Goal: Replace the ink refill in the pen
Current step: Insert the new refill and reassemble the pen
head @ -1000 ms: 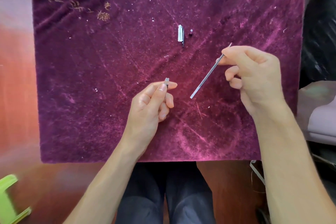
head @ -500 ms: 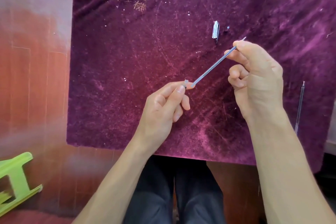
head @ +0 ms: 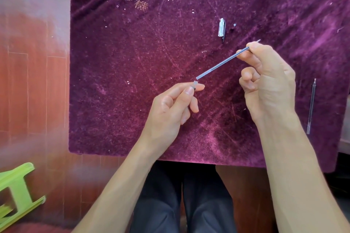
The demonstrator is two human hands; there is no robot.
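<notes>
My right hand [head: 269,79] pinches a thin grey ink refill [head: 220,66] near its pointed tip, and the tube slants down to the left. The refill's open back end hovers just above a small grey pen part [head: 195,83], which my left hand [head: 170,109] holds between thumb and forefinger. The two pieces are close but apart. A clear pen cap with a clip [head: 221,28] and a tiny dark piece [head: 234,24] lie on the purple velvet cloth [head: 132,62] beyond my hands. Another slim refill [head: 311,106] lies at the cloth's right edge.
The cloth covers a low table above a reddish wooden floor [head: 34,81]. A lime-green plastic stool [head: 17,193] lies at the lower left. My legs in dark trousers [head: 181,200] show below the table's near edge.
The refill's back end touched the small part half a second ago and now sits slightly above it. The view has shifted, bringing the second refill at the right into sight.
</notes>
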